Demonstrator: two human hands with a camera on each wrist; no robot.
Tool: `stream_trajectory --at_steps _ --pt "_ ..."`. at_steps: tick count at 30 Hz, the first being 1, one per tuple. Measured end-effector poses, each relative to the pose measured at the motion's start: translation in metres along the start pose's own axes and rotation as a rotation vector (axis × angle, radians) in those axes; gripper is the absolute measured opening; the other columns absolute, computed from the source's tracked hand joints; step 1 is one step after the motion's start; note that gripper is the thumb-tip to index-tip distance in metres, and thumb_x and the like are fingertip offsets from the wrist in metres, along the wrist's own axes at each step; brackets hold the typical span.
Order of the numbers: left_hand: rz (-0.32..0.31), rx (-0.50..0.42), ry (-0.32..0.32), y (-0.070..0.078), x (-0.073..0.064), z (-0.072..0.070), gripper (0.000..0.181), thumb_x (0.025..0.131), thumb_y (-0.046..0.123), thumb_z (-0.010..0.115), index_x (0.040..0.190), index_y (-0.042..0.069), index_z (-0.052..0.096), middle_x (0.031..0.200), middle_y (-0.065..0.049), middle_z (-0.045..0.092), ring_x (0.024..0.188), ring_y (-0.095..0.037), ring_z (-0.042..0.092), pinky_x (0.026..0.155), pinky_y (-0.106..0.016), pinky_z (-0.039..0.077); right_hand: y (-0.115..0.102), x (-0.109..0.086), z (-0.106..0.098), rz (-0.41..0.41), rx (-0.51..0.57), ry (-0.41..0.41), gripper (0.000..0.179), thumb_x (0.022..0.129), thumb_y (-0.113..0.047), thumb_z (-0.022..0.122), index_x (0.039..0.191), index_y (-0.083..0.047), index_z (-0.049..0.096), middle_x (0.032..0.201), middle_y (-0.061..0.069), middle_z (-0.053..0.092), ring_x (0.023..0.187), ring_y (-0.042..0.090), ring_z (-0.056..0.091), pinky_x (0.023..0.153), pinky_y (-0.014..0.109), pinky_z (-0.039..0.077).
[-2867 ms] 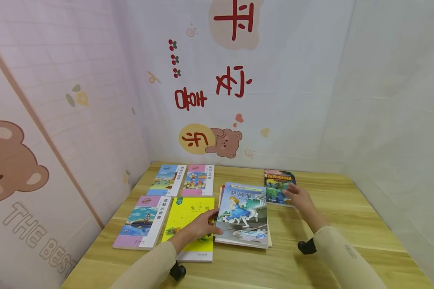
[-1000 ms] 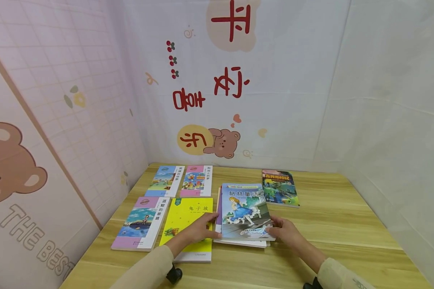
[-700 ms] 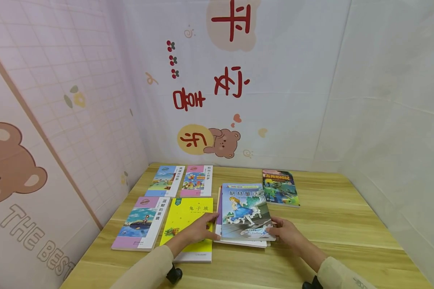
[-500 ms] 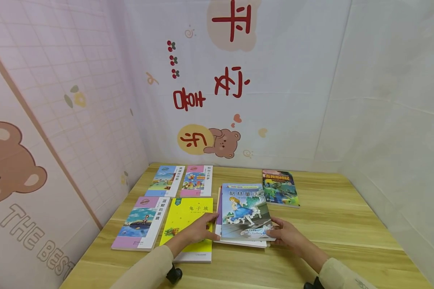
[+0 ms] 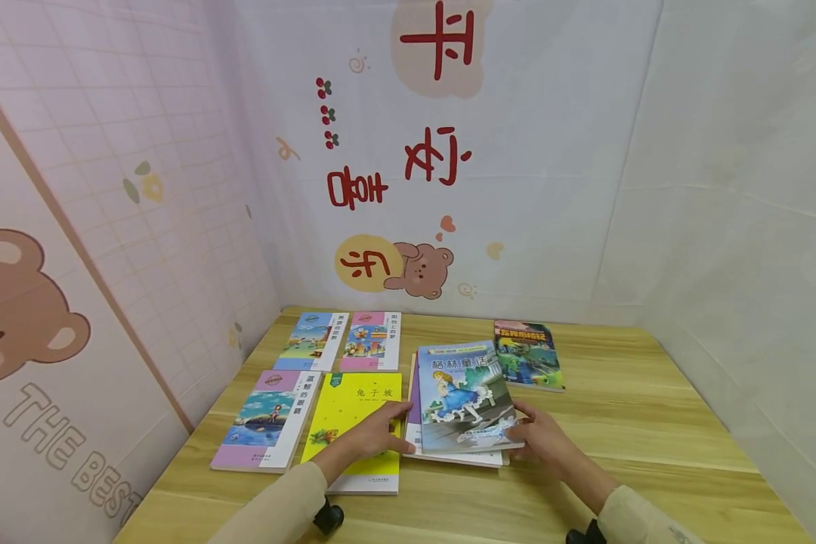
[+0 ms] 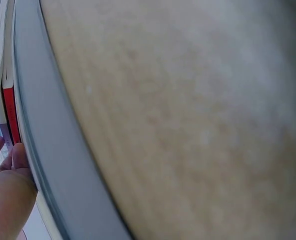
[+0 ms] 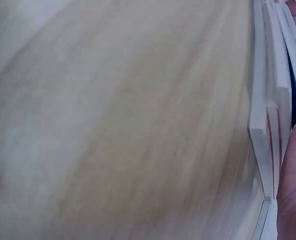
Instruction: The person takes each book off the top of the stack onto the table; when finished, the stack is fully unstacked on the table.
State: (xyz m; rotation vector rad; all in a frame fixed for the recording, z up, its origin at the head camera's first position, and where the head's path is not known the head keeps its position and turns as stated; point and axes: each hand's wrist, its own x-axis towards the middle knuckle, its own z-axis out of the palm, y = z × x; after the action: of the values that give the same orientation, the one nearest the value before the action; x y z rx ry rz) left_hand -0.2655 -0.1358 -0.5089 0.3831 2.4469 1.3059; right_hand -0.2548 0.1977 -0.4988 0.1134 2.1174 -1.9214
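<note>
Blue-grey top book (image 5: pixel 465 402), woodgrain table (image 5: pixel 632 431)

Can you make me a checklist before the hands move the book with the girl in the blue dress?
1. Right hand pinching the top book: ok, at its near right corner.
2. Left hand touching the lower books at their left side: ok.
3. Top book lined up with the lower books: not ok, it's turned.
4. Yellow book flat on the table: ok.
5. Lower books' cover pictures: cannot tell, mostly covered.
</note>
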Motion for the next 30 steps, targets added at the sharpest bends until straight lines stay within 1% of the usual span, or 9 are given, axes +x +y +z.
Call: stream_trajectory --at_steps 4,9,12,15,19,22,30 --pt "0.001 -0.001 -0.002 0.002 0.000 0.001 0.087 0.079 0.030 0.085 0.152 0.014 0.040 0.150 -0.007 0.042 0.135 -0.031 0.040 0.113 -0.054 0.030 -0.003 -0.002 -0.002 0.001 0.003 -0.005 0.074 0.086 0.006 0.059 0.151 0.009 0.024 0.101 0.019 0.055 0.085 0.025 0.061 0.077 0.045 0.057" --pt "-0.003 0.005 -0.003 0.004 0.000 0.000 0.087 0.079 0.029 0.084 0.153 0.015 0.039 0.152 -0.006 0.041 0.137 -0.031 0.039 0.114 -0.053 0.029 -0.003 -0.002 -0.005 0.004 0.014 -0.029 0.074 0.086 0.007 0.058 0.150 0.013 0.021 0.110 0.022 0.056 0.090 0.025 0.062 0.080 0.046 0.057" --pt "-0.002 -0.001 -0.003 0.004 0.000 0.000 0.086 0.080 0.028 0.084 0.153 0.016 0.040 0.152 -0.006 0.041 0.136 -0.031 0.039 0.113 -0.053 0.030 -0.004 -0.002 -0.007 0.016 0.016 -0.016 0.074 0.085 0.009 0.057 0.150 0.013 0.023 0.112 0.023 0.058 0.090 0.027 0.064 0.080 0.047 0.058" --pt "0.000 -0.008 -0.004 0.005 0.000 0.000 0.086 0.080 0.027 0.084 0.153 0.015 0.040 0.152 -0.007 0.040 0.135 -0.031 0.039 0.113 -0.053 0.031 -0.005 -0.002 -0.009 0.041 0.013 0.013 0.073 0.083 0.010 0.056 0.149 0.012 0.026 0.109 0.023 0.062 0.087 0.028 0.066 0.077 0.048 0.058" --pt "-0.002 -0.010 -0.005 0.004 0.000 0.000 0.086 0.080 0.027 0.084 0.152 0.014 0.040 0.151 -0.008 0.040 0.135 -0.031 0.040 0.112 -0.053 0.032 -0.007 -0.003 -0.013 0.049 0.017 0.002 0.074 0.084 0.010 0.057 0.150 0.011 0.025 0.110 0.023 0.063 0.088 0.029 0.067 0.077 0.048 0.058" --pt "-0.008 -0.005 -0.007 0.004 0.000 -0.001 0.086 0.080 0.028 0.084 0.153 0.015 0.040 0.152 -0.008 0.040 0.135 -0.031 0.040 0.113 -0.053 0.031 -0.007 -0.003 -0.017 0.037 0.037 -0.022 0.074 0.086 0.009 0.058 0.152 0.010 0.023 0.117 0.024 0.062 0.092 0.029 0.067 0.079 0.050 0.058" --pt "-0.020 0.017 0.001 0.001 0.000 0.000 0.087 0.079 0.030 0.084 0.153 0.017 0.040 0.153 -0.007 0.040 0.135 -0.031 0.040 0.112 -0.053 0.032 -0.005 0.001 -0.022 0.009 0.086 -0.027 0.074 0.085 0.010 0.056 0.152 0.007 0.024 0.134 0.029 0.051 0.096 0.030 0.066 0.082 0.052 0.056"
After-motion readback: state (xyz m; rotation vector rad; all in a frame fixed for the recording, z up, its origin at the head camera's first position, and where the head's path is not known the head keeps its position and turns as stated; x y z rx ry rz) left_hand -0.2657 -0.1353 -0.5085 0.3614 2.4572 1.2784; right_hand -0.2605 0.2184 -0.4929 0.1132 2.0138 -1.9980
